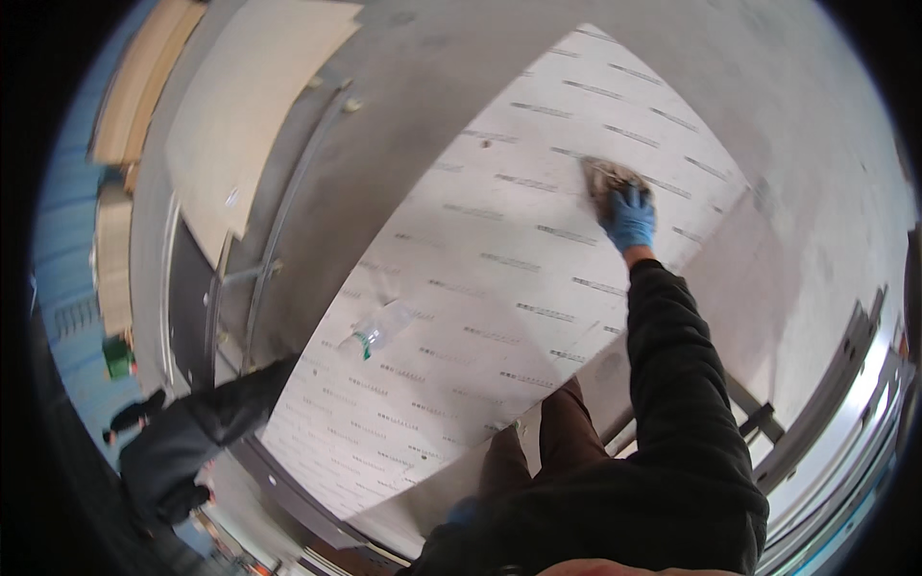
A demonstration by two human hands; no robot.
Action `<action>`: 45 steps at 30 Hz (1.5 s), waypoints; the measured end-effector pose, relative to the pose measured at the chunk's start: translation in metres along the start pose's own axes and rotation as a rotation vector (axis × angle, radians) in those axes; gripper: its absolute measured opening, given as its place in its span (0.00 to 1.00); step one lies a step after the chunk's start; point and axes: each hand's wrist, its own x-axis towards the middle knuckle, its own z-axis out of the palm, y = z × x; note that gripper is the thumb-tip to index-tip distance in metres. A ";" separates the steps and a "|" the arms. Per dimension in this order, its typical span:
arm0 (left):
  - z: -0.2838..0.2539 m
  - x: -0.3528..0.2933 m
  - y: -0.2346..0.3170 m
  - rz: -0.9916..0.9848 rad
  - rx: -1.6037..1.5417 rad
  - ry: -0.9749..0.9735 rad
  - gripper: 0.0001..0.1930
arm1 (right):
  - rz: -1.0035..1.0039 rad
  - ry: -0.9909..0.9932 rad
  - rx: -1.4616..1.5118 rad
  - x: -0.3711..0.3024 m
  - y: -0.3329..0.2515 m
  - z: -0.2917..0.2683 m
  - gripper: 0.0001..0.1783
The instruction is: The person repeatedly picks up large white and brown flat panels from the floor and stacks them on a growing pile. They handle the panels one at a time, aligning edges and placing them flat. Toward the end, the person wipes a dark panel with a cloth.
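Observation:
A large white panel [451, 307] with rows of dark printed marks stretches out in front of me. My right hand [631, 219], in a blue glove, presses a crumpled brown rag [605, 179] against the panel toward its far right side. A clear plastic bottle [384, 326] with a green part at one end lies on the panel, left of its middle. Low beside my body shows a blurred blue patch that seems to be my gloved left hand [462, 510]; its fingers cannot be made out, nor whether it holds anything.
A person in dark clothing [182, 446] is at the lower left, near the panel's edge. Beyond the panel on the left are a pale board [240, 106] and a metal frame [288, 216]. Long metal profiles [845, 413] stand at the right. Wooden boards [144, 82] lie far left.

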 end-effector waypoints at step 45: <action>-0.075 -0.151 -0.043 0.561 -1.308 0.072 0.20 | -1.039 -0.332 0.885 -0.611 -0.246 -0.247 0.15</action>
